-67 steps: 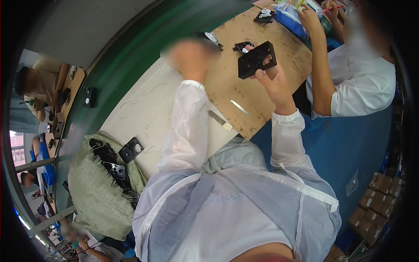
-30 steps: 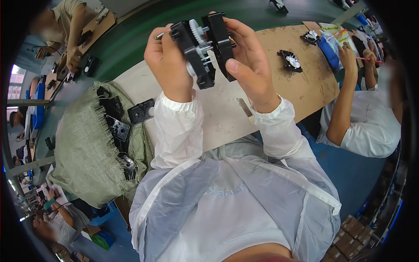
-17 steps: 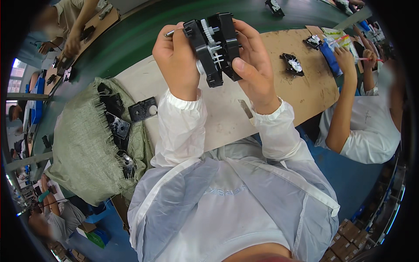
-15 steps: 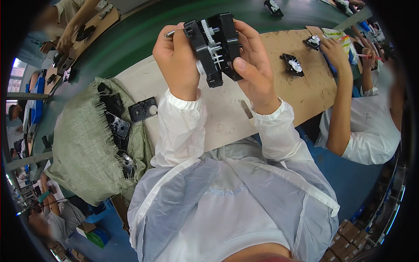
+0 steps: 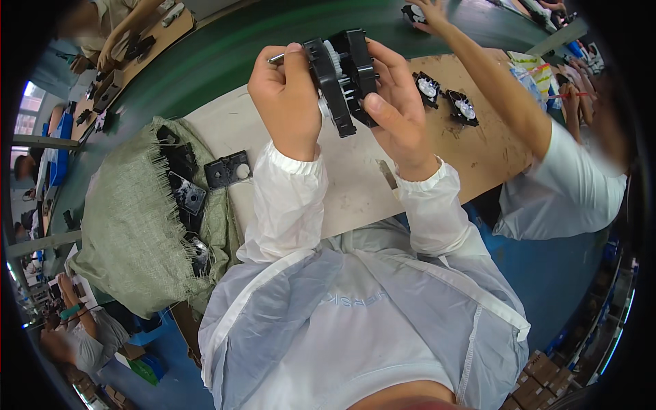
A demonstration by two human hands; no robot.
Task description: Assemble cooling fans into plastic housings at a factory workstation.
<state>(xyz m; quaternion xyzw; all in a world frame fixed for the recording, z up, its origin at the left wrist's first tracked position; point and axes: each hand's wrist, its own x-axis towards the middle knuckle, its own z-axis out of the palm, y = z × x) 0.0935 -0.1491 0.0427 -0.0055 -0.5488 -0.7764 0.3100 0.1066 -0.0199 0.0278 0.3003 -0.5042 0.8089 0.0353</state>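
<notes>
Between my two hands a black plastic gear housing (image 5: 355,58) is held up over the table, its two halves standing on edge with a gap between them. White gears (image 5: 333,60) show in that gap. My left hand (image 5: 285,96) grips the left half from the outside, thumb up along its edge. A thin metal rod (image 5: 275,59) pokes out by the same hand; its other end is hidden. My right hand (image 5: 402,109) is closed on the right half, thumb at its lower near edge and fingers behind.
A green woven sack (image 5: 130,212) of black parts sits at the left, beside a flat black cover (image 5: 227,169). Two gear assemblies (image 5: 462,108) lie on the brown board (image 5: 488,157). A co-worker's arm (image 5: 502,92) reaches toward the green belt (image 5: 225,65).
The two halves have come a little closer together and shifted slightly right with my left hand. The co-worker's arm has swung out to the belt, and one assembly now lies nearer my right hand.
</notes>
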